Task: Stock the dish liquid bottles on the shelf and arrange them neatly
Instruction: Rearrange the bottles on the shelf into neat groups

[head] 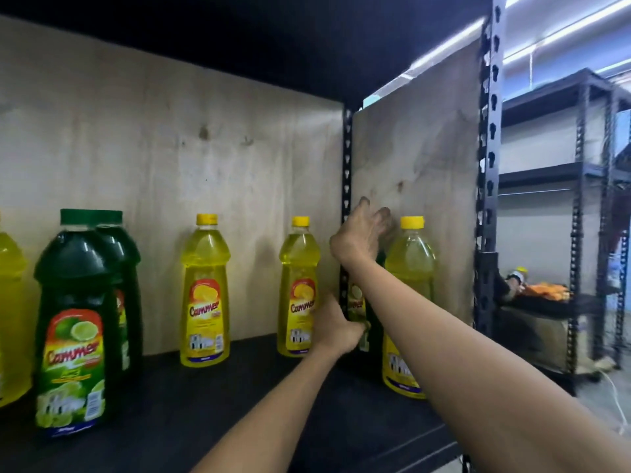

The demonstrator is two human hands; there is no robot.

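Placement is the step in hand: a dark green bottle (367, 302) stands at the right end of the shelf (239, 404), just beside a yellow bottle (409, 302) near the right front corner. Left hand (336, 327) grasps its label area; right hand (362, 233) sits over its top, its grip unclear. Next, I judge, it needs squaring up, label forward, in line with the others.
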